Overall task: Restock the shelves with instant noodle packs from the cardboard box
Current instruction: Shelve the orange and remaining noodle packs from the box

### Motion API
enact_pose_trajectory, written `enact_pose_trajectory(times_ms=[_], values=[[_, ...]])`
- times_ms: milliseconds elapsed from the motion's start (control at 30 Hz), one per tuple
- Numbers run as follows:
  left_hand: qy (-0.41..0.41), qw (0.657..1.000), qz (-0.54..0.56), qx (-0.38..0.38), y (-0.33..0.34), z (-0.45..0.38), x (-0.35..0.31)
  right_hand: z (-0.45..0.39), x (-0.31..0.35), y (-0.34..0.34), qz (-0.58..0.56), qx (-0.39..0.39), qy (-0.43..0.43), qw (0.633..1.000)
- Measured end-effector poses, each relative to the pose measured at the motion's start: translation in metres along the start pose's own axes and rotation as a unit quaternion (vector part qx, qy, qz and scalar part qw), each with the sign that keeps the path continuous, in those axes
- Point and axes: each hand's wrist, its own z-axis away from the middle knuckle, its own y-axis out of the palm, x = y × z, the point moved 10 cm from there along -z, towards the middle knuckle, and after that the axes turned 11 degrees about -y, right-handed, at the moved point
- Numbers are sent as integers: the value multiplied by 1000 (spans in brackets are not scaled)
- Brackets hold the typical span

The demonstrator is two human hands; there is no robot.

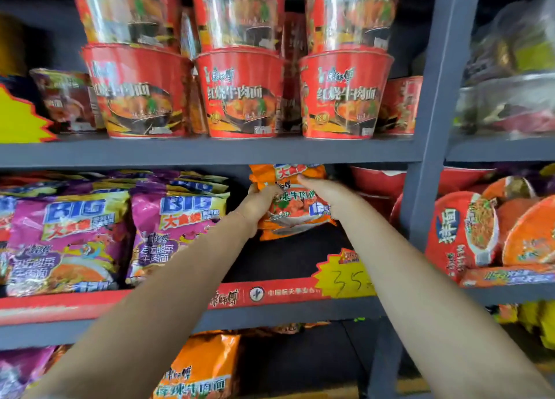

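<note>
An orange instant noodle pack (295, 211) stands upright in a dark gap on the middle shelf (270, 263), with more orange packs stacked behind it. My left hand (255, 202) grips its left edge. My right hand (322, 193) holds its upper right part, fingers over the top front. Both forearms reach up from the bottom of the view. The cardboard box is out of sight.
Purple noodle packs (177, 233) fill the shelf left of the gap. Red noodle bowls (243, 95) are stacked on the shelf above. A grey upright post (426, 164) stands just right of my right arm, with bowl noodles (468, 227) beyond it. Another orange pack (204, 368) sits below.
</note>
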Motion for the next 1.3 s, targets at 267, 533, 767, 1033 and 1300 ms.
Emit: enact_pose_trajectory(times_ms=[267, 533, 767, 1033, 1300], values=[[35, 994, -46, -91, -15, -44, 8, -64, -67, 24, 14, 32, 58, 998], [105, 979, -103, -142, -38, -56, 1, -79, -71, 42, 30, 4, 3, 1000], [105, 962, -140, -208, -53, -61, 6, -82, -67, 62, 82, 75, -28, 993], [79, 927, -202, -305, -76, -67, 9, -89, -64, 82, 133, 92, -38, 986], [41, 879, -312, -358, -70, -54, 6, -87, -66, 87, 223, 91, -40, 970]])
